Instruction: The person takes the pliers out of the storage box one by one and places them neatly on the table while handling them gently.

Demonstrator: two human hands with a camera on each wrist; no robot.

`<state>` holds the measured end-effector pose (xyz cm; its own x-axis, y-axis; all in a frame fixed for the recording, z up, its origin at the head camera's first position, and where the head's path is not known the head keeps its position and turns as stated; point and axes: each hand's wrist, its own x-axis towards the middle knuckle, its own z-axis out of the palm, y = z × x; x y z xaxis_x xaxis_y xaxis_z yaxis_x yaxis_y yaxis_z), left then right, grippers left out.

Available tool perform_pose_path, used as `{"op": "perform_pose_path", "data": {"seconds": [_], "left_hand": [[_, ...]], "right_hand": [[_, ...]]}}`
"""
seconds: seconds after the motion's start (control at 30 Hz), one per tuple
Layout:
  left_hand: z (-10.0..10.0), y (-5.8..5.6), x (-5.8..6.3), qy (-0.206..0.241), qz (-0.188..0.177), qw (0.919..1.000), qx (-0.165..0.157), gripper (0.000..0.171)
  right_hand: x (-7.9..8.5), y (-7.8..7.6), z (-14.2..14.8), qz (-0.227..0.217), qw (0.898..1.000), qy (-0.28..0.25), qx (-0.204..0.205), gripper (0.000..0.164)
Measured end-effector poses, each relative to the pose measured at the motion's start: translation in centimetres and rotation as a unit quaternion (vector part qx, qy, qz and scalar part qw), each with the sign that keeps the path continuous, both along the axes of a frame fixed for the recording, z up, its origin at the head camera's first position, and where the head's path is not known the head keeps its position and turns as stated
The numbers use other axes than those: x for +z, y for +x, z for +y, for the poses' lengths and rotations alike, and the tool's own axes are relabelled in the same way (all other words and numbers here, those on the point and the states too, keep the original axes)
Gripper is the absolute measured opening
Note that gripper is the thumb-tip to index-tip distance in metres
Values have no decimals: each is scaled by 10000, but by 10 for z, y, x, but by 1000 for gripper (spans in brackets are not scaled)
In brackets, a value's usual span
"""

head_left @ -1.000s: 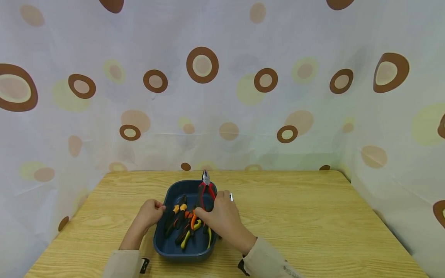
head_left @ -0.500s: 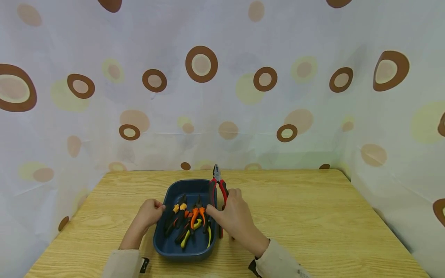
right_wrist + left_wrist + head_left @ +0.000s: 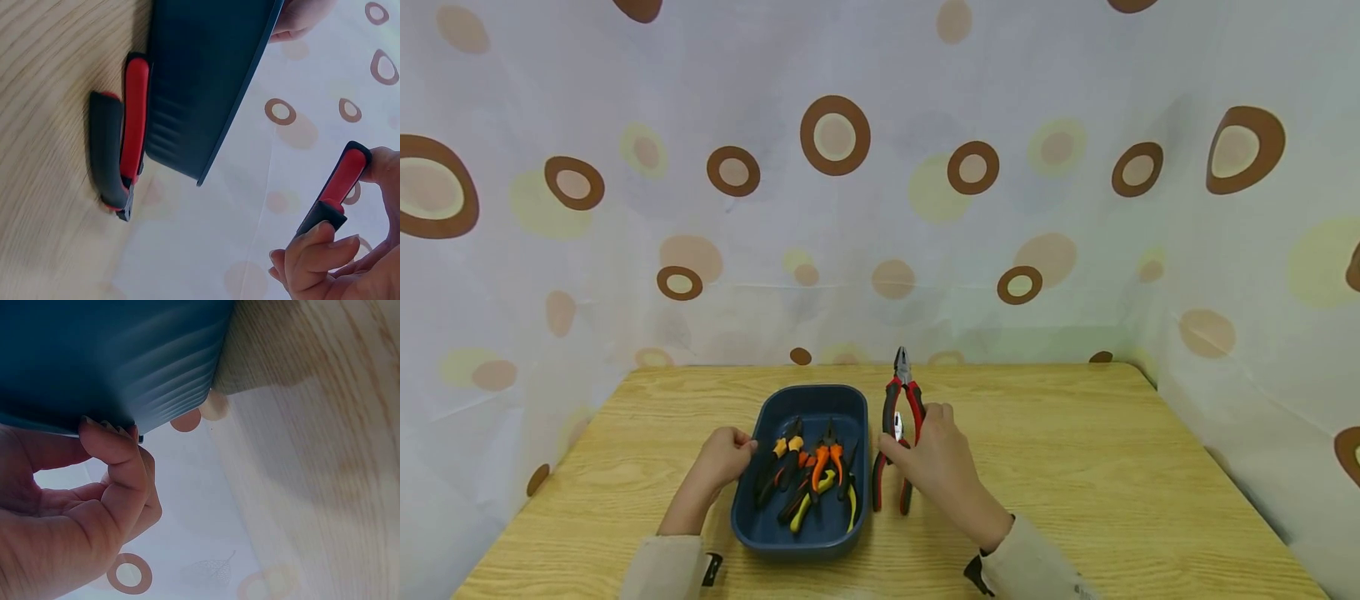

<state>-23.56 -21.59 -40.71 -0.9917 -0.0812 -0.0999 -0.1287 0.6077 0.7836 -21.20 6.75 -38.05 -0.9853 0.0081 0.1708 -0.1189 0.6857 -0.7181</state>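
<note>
At the left side of a dark blue plastic bin (image 3: 802, 551), my left hand (image 3: 722, 458) pinches the rim; in the left wrist view the curled fingers (image 3: 128, 459) meet its edge from outside. My right hand (image 3: 946, 465) holds pliers with red and black handles (image 3: 890, 408) by the handles, jaws pointing away, above the table right of the bin. Below them, a second pair of red and black pliers (image 3: 878, 483) lies on the table beside the bin's right wall, partly hidden by the held pair. The right wrist view shows the held pliers (image 3: 350, 172) apart from the table pair (image 3: 134, 119).
Inside the bin lie several pliers: yellow-and-black ones (image 3: 793, 447) at left, orange-handled ones (image 3: 820, 468) in the middle, yellow-handled ones (image 3: 805, 504) nearer the front. The wooden table (image 3: 1075, 467) extends to the right. A patterned curtain (image 3: 880, 208) stands behind and at both sides.
My right hand has carried the red and black pliers from over the bin to the right, past its right rim. The left hand has stayed at the bin's rim.
</note>
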Motion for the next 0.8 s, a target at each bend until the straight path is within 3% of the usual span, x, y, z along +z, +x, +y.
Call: {"op": "perform_pose_path", "data": {"seconds": [0.37, 0.8], "left_hand": [[0, -1, -2, 5, 7, 10000, -13, 16], [0, 0, -1, 37, -31, 10000, 0, 16]], "right_hand": [[-8, -1, 16, -14, 9999, 153, -77, 74], [-23, -3, 33, 21, 9971, 755, -40, 71]]}}
